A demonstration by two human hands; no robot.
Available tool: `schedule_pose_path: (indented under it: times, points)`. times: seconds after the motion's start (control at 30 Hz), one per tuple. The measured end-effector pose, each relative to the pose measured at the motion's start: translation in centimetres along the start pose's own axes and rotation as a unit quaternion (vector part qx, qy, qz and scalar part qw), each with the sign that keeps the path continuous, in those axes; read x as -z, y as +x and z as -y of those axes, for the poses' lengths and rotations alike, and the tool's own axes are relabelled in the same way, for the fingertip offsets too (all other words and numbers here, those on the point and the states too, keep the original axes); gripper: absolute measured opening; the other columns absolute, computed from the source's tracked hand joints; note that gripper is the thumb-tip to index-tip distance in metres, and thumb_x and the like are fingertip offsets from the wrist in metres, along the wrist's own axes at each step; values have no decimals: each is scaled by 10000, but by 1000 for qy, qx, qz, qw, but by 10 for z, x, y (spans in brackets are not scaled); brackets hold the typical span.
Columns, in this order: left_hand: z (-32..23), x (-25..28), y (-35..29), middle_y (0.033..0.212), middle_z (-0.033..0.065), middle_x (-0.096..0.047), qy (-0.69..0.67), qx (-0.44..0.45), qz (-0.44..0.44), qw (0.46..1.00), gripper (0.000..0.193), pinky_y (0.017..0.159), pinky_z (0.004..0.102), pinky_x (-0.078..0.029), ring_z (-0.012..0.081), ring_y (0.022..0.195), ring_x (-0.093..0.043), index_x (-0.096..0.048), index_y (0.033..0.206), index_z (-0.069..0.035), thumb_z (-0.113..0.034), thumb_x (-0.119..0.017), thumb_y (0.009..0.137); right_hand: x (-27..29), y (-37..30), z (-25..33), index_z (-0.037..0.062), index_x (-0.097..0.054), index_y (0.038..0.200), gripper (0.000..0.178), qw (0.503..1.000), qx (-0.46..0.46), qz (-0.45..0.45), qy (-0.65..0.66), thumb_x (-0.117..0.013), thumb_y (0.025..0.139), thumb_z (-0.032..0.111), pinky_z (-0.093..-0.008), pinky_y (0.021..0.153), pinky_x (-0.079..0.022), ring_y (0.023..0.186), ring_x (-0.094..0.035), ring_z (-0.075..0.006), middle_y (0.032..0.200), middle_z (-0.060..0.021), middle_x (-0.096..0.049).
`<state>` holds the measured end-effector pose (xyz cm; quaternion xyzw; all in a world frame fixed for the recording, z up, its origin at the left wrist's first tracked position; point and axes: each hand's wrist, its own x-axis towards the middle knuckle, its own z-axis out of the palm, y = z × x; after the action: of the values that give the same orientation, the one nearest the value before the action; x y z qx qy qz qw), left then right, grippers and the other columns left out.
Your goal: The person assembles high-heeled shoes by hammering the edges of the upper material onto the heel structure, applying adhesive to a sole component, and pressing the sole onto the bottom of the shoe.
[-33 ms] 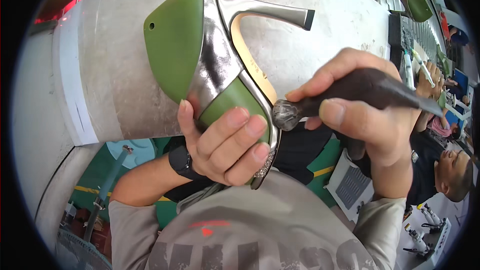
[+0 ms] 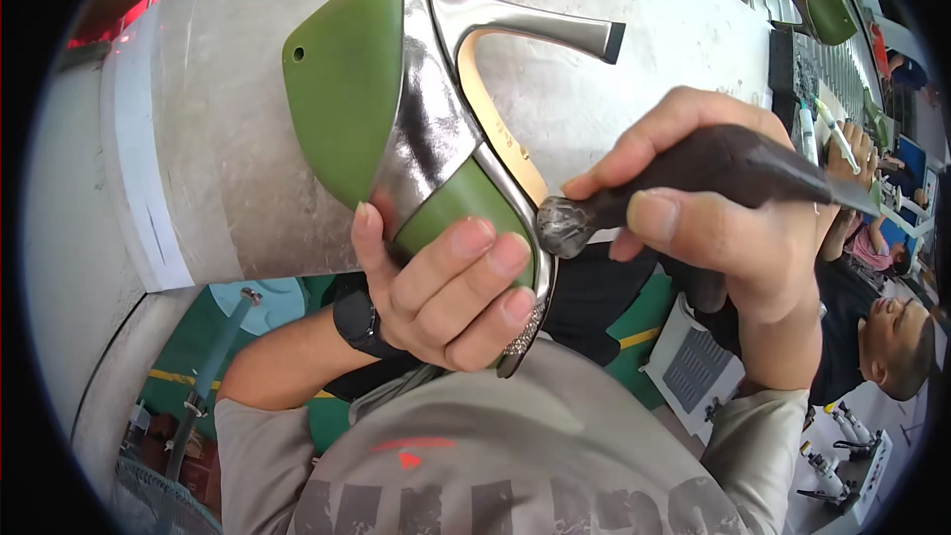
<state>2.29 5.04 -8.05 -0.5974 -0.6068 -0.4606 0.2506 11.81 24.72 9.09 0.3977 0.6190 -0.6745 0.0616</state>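
Note:
My left hand [image 2: 436, 292] is closed round the front part of a silver high-heeled shoe [image 2: 426, 139] on a green shoe last [image 2: 342, 79]. The shoe lies on its side, heel pointing right, with its tan sole edge toward my right hand. A glittery strip shows near the toe; my fingers cover part of the forepart. My right hand [image 2: 733, 228] is wrapped round the dark head of a hammer [image 2: 728, 173], whose tapered end points right. Its rounded, worn metal face sits at the sole edge by the forepart; whether it presses there I cannot tell.
Under the shoe is a broad pale, stained work surface [image 2: 248, 139]. Another green-lasted heel [image 2: 817, 0] lies at the far right beside metal rollers. A co-worker [image 2: 882, 347] is at the right, near a white device [image 2: 693, 367]. A pale blue stool [image 2: 263, 307] stands lower left.
Only a slight shift shows: my right hand and the hammer sit a few pixels further left. The shoe and my left hand are practically unmoved.

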Motion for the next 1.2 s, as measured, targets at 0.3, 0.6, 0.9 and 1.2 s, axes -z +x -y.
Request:
schedule_pose_path:
  times: [0.3, 0.6, 0.9, 1.2]
  points:
    - [0, 7, 4, 1286, 16, -635, -18, 4, 29, 999, 289, 1184, 745, -249, 230, 1255, -612, -509, 1276, -176, -219, -613, 1010, -40, 19, -19, -38, -624, 1141, 257, 970, 228, -81, -36, -652, 943, 124, -227, 646, -508, 714, -627, -83, 1094, -137, -753]
    - [3, 17, 4, 1355, 146, -540, -10, -25, 106, 994, 654, 1150, 777, -260, 350, 1319, -519, -408, 1387, -113, -348, -791, 911, -19, 21, -13, -30, -595, 1096, 322, 925, 330, -169, 83, -471, 1058, 265, -289, 595, -566, 603, -648, -192, 1048, -269, -715]
    - [-4, 15, 7, 1264, -30, -647, -74, 32, 65, 995, 268, 1226, 727, -169, 162, 1262, -607, -505, 1253, -186, -226, -604, 1007, -35, 46, -8, -48, -614, 973, 318, 927, 316, -175, 102, -474, 1029, 232, -294, 532, -522, 535, -598, -188, 888, -263, -702]
    - [-1, 11, 8, 1256, 4, -658, -31, 25, 44, 998, 259, 1199, 733, -227, 195, 1227, -634, -507, 1239, -168, -205, -613, 1007, -30, 41, 19, -39, -655, 899, 297, 965, 235, -112, 18, -568, 978, 235, -237, 500, -475, 516, -585, -140, 835, -195, -727]
